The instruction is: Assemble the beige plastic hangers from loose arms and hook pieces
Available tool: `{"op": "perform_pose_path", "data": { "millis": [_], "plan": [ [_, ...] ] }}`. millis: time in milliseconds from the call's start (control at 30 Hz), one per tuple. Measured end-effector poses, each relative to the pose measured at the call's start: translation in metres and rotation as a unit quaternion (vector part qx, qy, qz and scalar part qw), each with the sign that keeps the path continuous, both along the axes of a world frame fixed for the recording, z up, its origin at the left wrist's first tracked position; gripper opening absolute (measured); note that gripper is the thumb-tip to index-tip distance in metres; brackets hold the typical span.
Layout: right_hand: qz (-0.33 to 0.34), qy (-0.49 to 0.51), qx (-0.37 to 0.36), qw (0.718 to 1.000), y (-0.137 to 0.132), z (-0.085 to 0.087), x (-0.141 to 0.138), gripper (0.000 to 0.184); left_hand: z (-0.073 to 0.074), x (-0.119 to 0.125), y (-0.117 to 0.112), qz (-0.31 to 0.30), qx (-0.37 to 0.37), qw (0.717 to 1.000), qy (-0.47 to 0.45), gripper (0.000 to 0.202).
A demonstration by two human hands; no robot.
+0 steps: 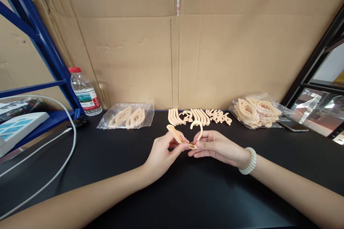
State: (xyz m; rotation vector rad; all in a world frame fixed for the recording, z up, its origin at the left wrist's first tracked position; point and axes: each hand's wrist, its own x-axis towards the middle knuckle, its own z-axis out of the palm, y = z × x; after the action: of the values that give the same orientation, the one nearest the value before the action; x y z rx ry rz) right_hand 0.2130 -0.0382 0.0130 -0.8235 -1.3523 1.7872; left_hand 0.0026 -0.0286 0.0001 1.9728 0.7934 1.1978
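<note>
Above the black table, my left hand (pixel 167 152) pinches a beige plastic hanger arm (pixel 175 135), which slants up to the left. Closed around the base of a curved hanger hook (pixel 198 128) is my right hand (pixel 215 146), with a pale coiled band on its wrist. The hook and the arm meet between my fingertips; whether they are joined cannot be made out. Behind my hands lie several loose hanger arms (pixel 200 116) in rows, a few hooks (pixel 187 116) between them, and a group of small hook pieces (pixel 219 116) to their right.
At the back left sits a clear bag (pixel 126 116) of hanger parts beside a water bottle (pixel 85 94). Another, fuller bag (pixel 256 111) is at the back right, with a phone (pixel 294 125) next to it. A white cable (pixel 72 143) loops on the left. Cardboard (pixel 129 53) stands behind.
</note>
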Motion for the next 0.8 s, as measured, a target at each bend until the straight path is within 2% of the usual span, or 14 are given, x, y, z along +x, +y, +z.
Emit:
{"op": "perform_pose_path", "data": {
  "millis": [300, 567, 800],
  "plan": [
    [-0.066, -0.037, 0.052, 0.996, -0.006, 0.0, -0.007, 0.032, 0.0, 0.0, 0.0, 0.011, 0.014, 1.0, 0.004, 0.006],
    [-0.115, -0.087, 0.149, 0.978, -0.006, -0.006, -0.015, 0.034, 0.005, 0.005, -0.005, 0.002, -0.083, 0.996, -0.035, 0.012],
    [-0.136, -0.078, 0.154, 0.976, -0.008, -0.007, -0.016, 0.03, 0.005, 0.007, -0.004, 0.021, -0.143, 0.986, -0.082, 0.02]
  ]
}}
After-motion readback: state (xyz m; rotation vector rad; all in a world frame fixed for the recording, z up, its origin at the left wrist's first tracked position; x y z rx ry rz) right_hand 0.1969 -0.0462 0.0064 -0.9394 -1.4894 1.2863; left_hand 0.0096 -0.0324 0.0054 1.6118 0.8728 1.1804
